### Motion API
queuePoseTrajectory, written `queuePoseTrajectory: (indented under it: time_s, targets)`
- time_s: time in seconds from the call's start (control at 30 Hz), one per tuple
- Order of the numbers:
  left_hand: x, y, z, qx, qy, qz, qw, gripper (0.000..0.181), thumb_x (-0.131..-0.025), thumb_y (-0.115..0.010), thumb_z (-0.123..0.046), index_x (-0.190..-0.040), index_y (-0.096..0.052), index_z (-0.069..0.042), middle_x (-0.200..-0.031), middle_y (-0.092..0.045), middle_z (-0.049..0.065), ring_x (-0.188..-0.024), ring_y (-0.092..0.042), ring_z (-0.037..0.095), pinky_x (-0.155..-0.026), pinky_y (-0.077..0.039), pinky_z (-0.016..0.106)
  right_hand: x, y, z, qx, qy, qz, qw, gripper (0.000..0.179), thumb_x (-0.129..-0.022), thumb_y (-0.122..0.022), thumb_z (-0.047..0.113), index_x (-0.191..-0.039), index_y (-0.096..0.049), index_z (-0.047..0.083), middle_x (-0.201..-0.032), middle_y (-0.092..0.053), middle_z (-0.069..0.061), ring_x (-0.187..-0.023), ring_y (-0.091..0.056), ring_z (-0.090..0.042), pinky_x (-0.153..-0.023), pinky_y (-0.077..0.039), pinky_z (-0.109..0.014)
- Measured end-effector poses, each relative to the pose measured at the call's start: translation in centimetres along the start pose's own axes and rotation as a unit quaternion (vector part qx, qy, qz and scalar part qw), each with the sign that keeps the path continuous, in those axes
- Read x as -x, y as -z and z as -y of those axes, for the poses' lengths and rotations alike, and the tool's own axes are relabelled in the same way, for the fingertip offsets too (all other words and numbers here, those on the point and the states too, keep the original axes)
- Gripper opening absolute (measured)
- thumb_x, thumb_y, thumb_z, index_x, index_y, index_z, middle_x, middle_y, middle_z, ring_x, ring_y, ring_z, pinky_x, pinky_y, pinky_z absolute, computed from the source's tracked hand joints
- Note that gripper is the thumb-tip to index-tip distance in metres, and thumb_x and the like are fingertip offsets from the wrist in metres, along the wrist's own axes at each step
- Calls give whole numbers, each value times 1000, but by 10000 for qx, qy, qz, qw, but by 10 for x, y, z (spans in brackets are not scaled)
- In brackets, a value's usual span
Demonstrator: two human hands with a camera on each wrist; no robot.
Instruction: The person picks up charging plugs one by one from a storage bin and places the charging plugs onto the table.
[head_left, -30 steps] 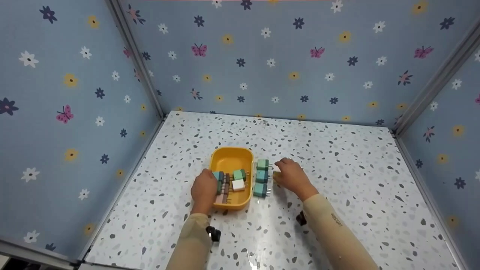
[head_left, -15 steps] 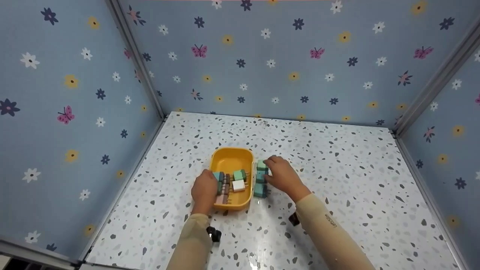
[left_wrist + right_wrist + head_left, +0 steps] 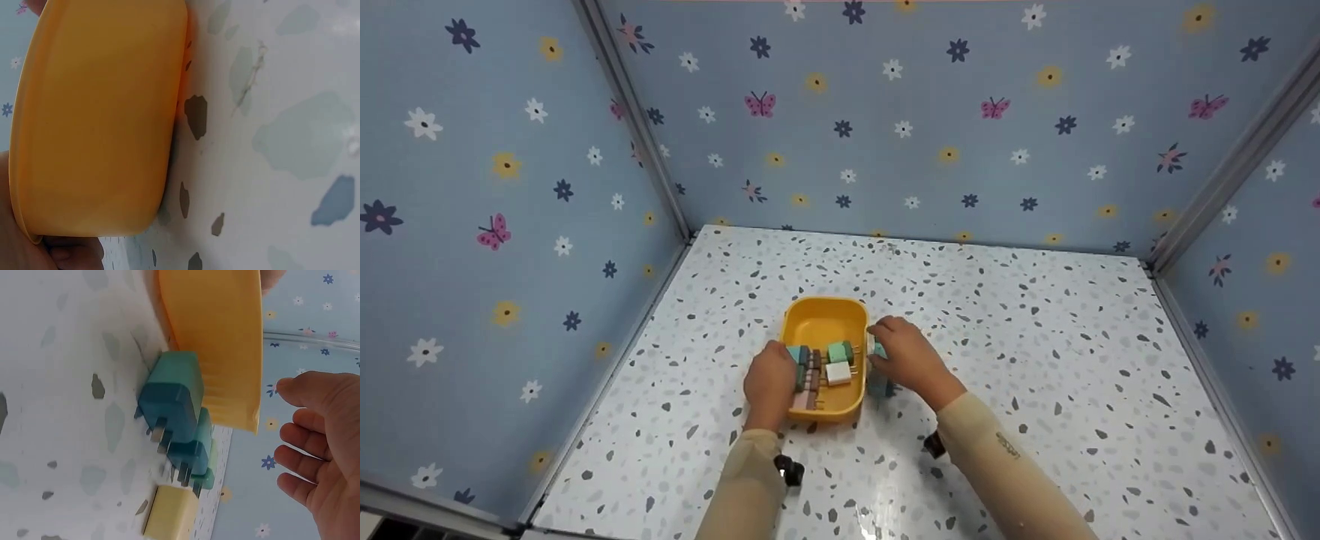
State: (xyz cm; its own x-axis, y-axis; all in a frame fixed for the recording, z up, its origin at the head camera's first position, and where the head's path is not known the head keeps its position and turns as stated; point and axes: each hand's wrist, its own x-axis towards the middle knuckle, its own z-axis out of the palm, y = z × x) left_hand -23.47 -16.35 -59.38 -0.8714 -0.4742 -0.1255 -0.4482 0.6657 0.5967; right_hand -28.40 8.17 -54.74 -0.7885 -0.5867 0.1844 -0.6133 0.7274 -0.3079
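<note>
My left hand (image 3: pixel 769 379) grips the left rim of a yellow plastic basket (image 3: pixel 826 306); the left wrist view shows fingers (image 3: pixel 79 256) curled at its rim. Inside lie several plug chargers, among them a white charger (image 3: pixel 838 373) and a green charger (image 3: pixel 838 352). Over the row outside the basket's right wall hovers my right hand (image 3: pixel 911 356), with relaxed fingers and nothing held. In the right wrist view, that row has a near teal charger (image 3: pixel 174 396), another teal charger (image 3: pixel 194 447) and a light green charger (image 3: pixel 209 475), prongs pointing away from the basket.
A pale yellow block-shaped piece (image 3: pixel 171 512) lies beside the row, hidden by my hand in the head view. The speckled white tabletop (image 3: pixel 1035 337) is bounded by flower-patterned walls (image 3: pixel 900 112) at the back and sides.
My right hand has moved left, from beside the pale yellow piece across the charger row to the basket's right rim. My left hand stays on the basket, which has not visibly moved.
</note>
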Motion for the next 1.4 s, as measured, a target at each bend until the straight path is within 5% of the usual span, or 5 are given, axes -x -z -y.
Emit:
queuePoseTrajectory:
  time_s: [0.67,0.9,1.13,1.4]
  targets:
    - [-3,1,-1,144,226,171,9995,43,-112,-31,-36,-125,-61,-8,-111,-70,11,-96,-66,26,-85,-52,45,-10,-22,43,-22,318,750,9967,41,-94,-75,22,-132,-65,10,-126,-61,-4,-114,-59,-20,-103,-50,-38]
    - [-3,-3,2,8,75,-33,10000,40,-111,-33,-36,-119,-63,-10,-107,-72,10,-92,-67,25,-79,-52,44,-10,-34,46,244,722,723,9945,35,-93,-76,18,-125,-68,8,-118,-63,-4,-105,-61,-20,-98,-52,-37]
    - [-2,-3,3,49,148,99,9998,42,-112,-32,-36,-122,-62,-9,-106,-71,10,-90,-66,24,-80,-52,43,-7,-46,47,536,861,742,9921,31,-94,-75,18,-123,-70,7,-111,-63,-4,-99,-61,-18,-93,-53,-35]
    - [-3,-3,4,141,53,45,9999,41,-112,-33,-36,-121,-63,-9,-105,-71,10,-91,-67,25,-81,-52,44,-12,-47,52,843,548,950,9904,33,-93,-74,13,-125,-68,8,-114,-63,-5,-101,-61,-19,-96,-52,-35]
